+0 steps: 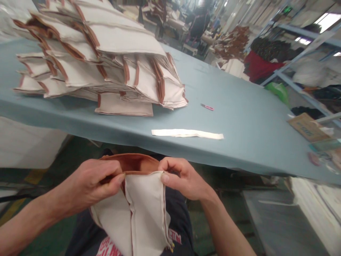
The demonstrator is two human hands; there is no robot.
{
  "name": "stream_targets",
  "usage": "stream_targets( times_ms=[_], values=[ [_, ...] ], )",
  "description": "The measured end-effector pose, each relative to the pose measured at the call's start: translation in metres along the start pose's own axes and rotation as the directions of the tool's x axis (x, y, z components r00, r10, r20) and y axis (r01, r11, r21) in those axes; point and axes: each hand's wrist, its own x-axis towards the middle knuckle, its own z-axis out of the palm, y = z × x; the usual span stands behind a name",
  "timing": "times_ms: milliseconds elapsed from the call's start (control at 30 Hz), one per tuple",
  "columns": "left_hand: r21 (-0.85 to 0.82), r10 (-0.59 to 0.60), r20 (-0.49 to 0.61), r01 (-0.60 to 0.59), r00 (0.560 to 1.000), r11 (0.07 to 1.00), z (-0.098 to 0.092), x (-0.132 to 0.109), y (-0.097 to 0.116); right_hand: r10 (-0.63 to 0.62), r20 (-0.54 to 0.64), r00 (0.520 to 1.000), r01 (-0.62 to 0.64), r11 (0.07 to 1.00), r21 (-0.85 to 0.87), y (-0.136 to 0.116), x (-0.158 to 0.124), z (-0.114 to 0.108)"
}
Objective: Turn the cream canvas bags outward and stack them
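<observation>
A cream fabric bag [146, 209] with a brown lining hangs over my lap, its mouth facing up and its seams showing on the outside. My left hand [99, 181] pinches the rim at the left of the front panel, thumb and fingers closed on the edge. At the right corner of that panel, my right hand [183, 177] grips the rim between thumb and forefinger. Between both hands the brown inside of the bag shows. The bag's lower end runs out of view.
A large pile of similar cream and brown pieces [112, 71] covers the left of the blue table [239, 131]. A white strip [186, 133] lies near its front edge, with pink snips [207, 107] behind. Shelving [301, 81] and a cardboard box [307, 126] stand right.
</observation>
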Motion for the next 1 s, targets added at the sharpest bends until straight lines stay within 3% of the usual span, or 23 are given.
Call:
stream_targets(
  times_ms=[167, 400, 500, 767, 1000],
  values=[
    [-0.175, -0.066, 0.093, 0.081, 0.993, 0.981, -0.006, 0.003, 0.002, -0.044, 0.049, 0.998, 0.048, 0.996, -0.071, -0.016, -0.007, 0.006],
    [-0.36, 0.016, 0.206, 0.061, 0.978, 0.931, -0.003, 0.043, 0.043, -0.162, 0.054, 0.985, 0.17, 0.966, -0.193, -0.022, -0.011, 0.014],
    [-0.321, 0.041, 0.265, 0.048, 0.963, 0.946, 0.0, 0.052, 0.051, -0.17, 0.038, 0.985, 0.174, 0.956, -0.235, -0.024, -0.011, 0.014],
    [-0.182, 0.109, 0.147, -0.081, 0.983, 0.98, 0.004, 0.044, 0.059, -0.164, 0.004, 0.986, 0.159, 0.95, -0.268, -0.019, -0.012, 0.011],
    [-0.228, 0.012, 0.214, 0.038, 0.977, 0.973, 0.007, 0.05, 0.06, -0.197, -0.011, 0.98, 0.183, 0.931, -0.317, -0.017, -0.015, 0.008]
  ],
)
